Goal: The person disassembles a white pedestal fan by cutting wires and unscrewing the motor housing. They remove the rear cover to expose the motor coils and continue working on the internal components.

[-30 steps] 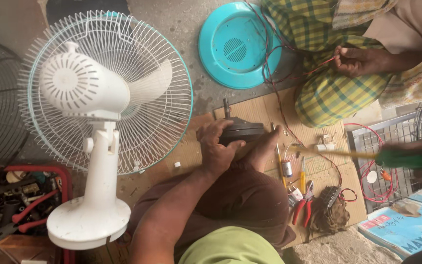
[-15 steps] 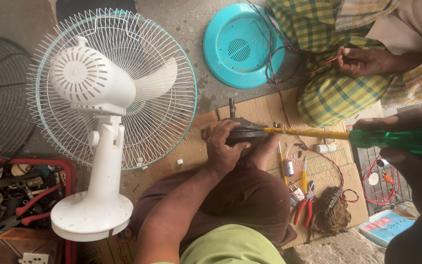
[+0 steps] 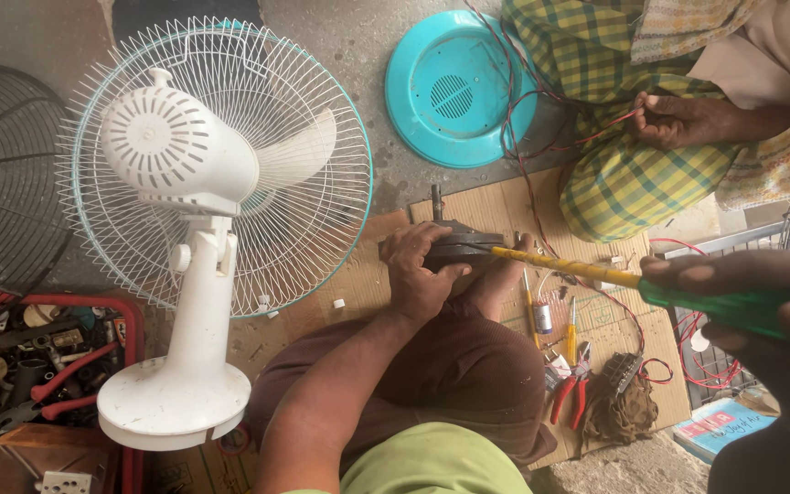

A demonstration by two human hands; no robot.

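Concrete floor with a flattened cardboard sheet [image 3: 505, 206] laid over it, seen from above. Left hand [image 3: 420, 267] wraps over a dark round fan motor [image 3: 462, 247] that sits on the person's knee at the cardboard's edge; fingers curl around the motor's left side, gripping it firm. A short shaft sticks up from the motor top. Right hand [image 3: 765, 306] is close to the camera at the right edge, blurred, closed around the green handle of a screwdriver [image 3: 596, 274]. Its yellow shank runs left, tip touching the motor's right rim.

White stand fan [image 3: 196, 183] lies to the left on the floor, wire grille and blades up, round base near the lower left. Dark fan grille [image 3: 2, 192] beside it at the far left. Red tray [image 3: 130, 316] of mixed tools and parts at bottom left. Turquoise round cover [image 3: 454, 87] on the floor up top, thin red wires trailing across it.

Another person in a checked green-yellow cloth sits at upper right; their hand [image 3: 678, 119] pinches a red wire. On the cardboard near the motor: red-handled pliers [image 3: 571, 393], a small yellow-handled screwdriver [image 3: 572, 334], a small capacitor [image 3: 542, 317], a wound coil [image 3: 622, 398], loose red wire [image 3: 710, 370]. Blue booklet [image 3: 720, 425] at lower right.
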